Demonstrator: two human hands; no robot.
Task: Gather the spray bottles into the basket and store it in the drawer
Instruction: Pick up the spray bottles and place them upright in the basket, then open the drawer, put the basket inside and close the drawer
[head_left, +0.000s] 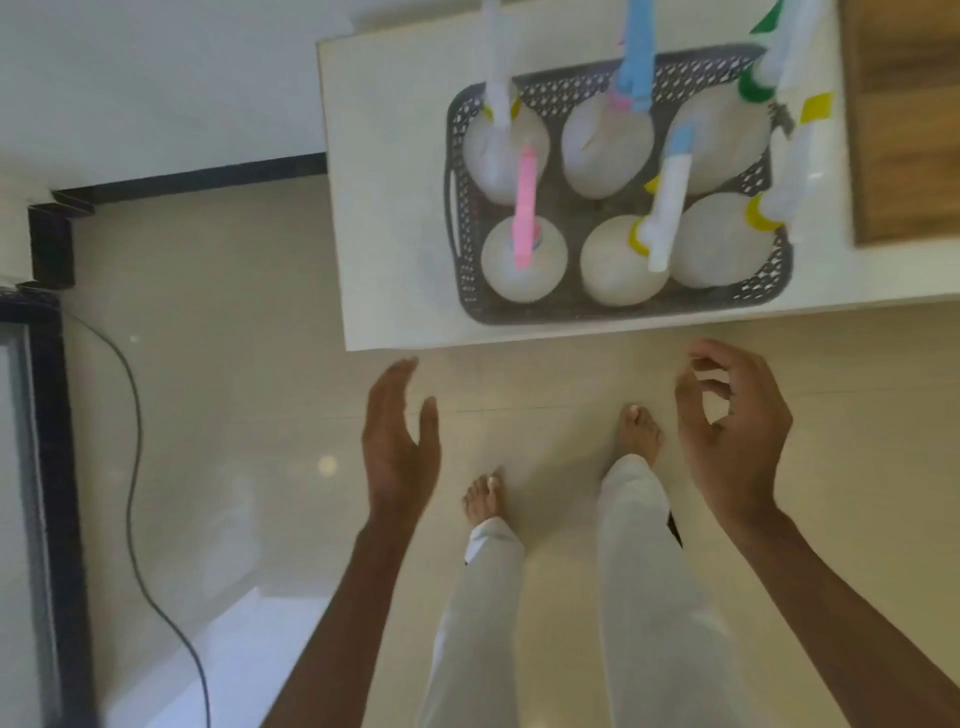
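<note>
1. Leftmost, a dark cable (132, 467) trails across the pale floor (249, 364).
2. Next, the left hand (397, 441) hovers empty, fingers straight and spread.
3. Above, the grey basket (470, 306) sits on the white counter (384, 208), holding 6 spray bottles (522, 267).
4. Rightmost, the right hand (737, 436) hovers empty, fingers loosely curled.
</note>
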